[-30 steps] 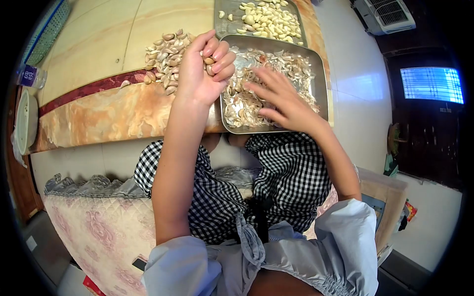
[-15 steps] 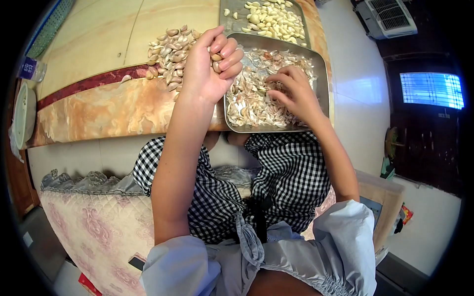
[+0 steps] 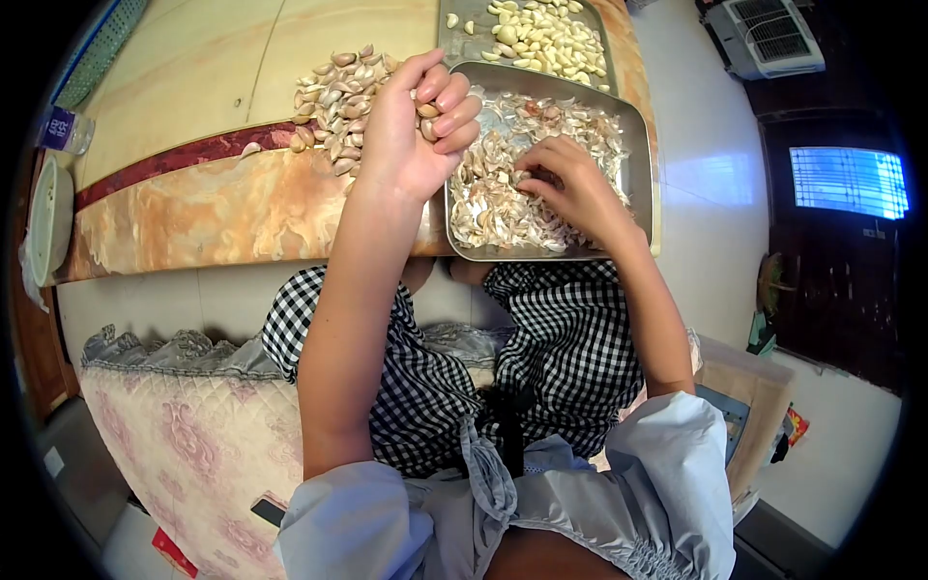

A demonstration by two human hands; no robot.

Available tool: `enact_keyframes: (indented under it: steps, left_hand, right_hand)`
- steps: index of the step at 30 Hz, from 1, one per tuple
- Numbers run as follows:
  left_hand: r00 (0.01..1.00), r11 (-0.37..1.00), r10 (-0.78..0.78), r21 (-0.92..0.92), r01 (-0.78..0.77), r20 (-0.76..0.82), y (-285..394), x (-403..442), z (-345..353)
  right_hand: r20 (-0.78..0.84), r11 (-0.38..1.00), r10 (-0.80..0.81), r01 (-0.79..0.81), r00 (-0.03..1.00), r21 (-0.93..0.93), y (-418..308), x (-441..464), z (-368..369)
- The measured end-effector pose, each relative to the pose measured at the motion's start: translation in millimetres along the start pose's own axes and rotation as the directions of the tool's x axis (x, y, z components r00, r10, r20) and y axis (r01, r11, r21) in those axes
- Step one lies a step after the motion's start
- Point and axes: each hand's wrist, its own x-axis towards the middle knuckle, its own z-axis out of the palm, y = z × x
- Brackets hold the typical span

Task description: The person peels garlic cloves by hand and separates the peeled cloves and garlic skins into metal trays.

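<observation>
My left hand (image 3: 414, 135) is turned palm up over the table's front edge, its fingers curled around a few unpeeled garlic cloves (image 3: 426, 112). Just to its left lies a heap of unpeeled garlic (image 3: 333, 101). My right hand (image 3: 575, 188) hovers low over a metal tray (image 3: 640, 179) full of papery garlic skins (image 3: 498, 208). Its thumb and fingertips are pinched together on a small pale piece, too small to name surely. Behind, a second tray (image 3: 464, 46) carries peeled white cloves (image 3: 546, 43).
One loose clove (image 3: 250, 150) lies on the table's red stripe (image 3: 184, 167). At the far left are a teal basket (image 3: 101, 53), a purple-labelled bottle (image 3: 66, 130) and a pale basin (image 3: 50, 217). A phone (image 3: 270, 508) rests on the quilted seat cover (image 3: 184, 445).
The fingers of my right hand, apart above the skins before, have closed into a pinch. My left hand keeps its curl around the cloves. The view has shifted slightly.
</observation>
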Motion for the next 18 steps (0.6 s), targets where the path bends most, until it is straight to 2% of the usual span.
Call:
enact_keyframes:
  steps: [1, 3, 4, 6, 7, 11, 13, 14, 15, 16, 18]
  left_hand:
    - [1.000, 1.000, 0.006, 0.007, -0.006, -0.017, 0, 0, 1]
    - [1.000, 1.000, 0.002, 0.009, -0.002, -0.012, -1, 1, 0]
    - [1.000, 1.000, 0.000, 0.010, 0.000, -0.005, -1, 2, -1]
    - [1.000, 1.000, 0.003, 0.026, -0.002, -0.013, -1, 2, 0]
    - [1.000, 0.999, 0.006, 0.040, -0.005, -0.021, -2, 3, 1]
    - [1.000, 0.999, -0.016, 0.031, 0.015, 0.013, -4, 5, -1]
    - [1.000, 0.999, -0.024, 0.022, 0.024, 0.006, -3, 5, 0]
    - [1.000, 0.999, -0.031, 0.008, 0.031, -0.002, -3, 5, 0]
    - [1.000, 1.000, -0.027, 0.007, 0.027, -0.002, -3, 5, 1]
    - [1.000, 1.000, -0.024, 0.017, 0.024, 0.006, -4, 5, 2]
    - [1.000, 0.999, -0.025, 0.024, 0.024, 0.013, -5, 5, 3]
  right_hand:
    - [-0.001, 1.000, 0.000, 0.000, 1.000, 0.001, -2, 0, -1]
    - [-0.022, 0.969, 0.134, -0.127, 0.991, 0.211, -6, 2, -4]
    - [-0.024, 0.969, 0.135, -0.127, 0.991, 0.212, -3, 2, -2]
    - [-0.171, 0.937, 0.214, -0.153, 0.962, 0.312, 9, 6, 1]
    - [-0.166, 0.909, 0.266, -0.190, 0.950, 0.370, 13, 11, -4]
    - [-0.236, 0.911, 0.313, -0.221, 0.920, 0.347, 19, 22, -5]
    - [-0.340, 0.965, 0.243, -0.189, 0.909, 0.184, 16, 16, -3]
    - [-0.340, 0.965, 0.240, -0.186, 0.909, 0.184, 10, 11, -1]
    - [-0.309, 0.972, 0.191, -0.223, 0.932, -0.072, 1, 2, 0]
    - [-0.265, 0.916, 0.151, -0.236, 0.952, -0.325, -6, -6, 1]
    - [-0.238, 0.905, 0.156, -0.236, 0.959, -0.353, -9, -14, 13]
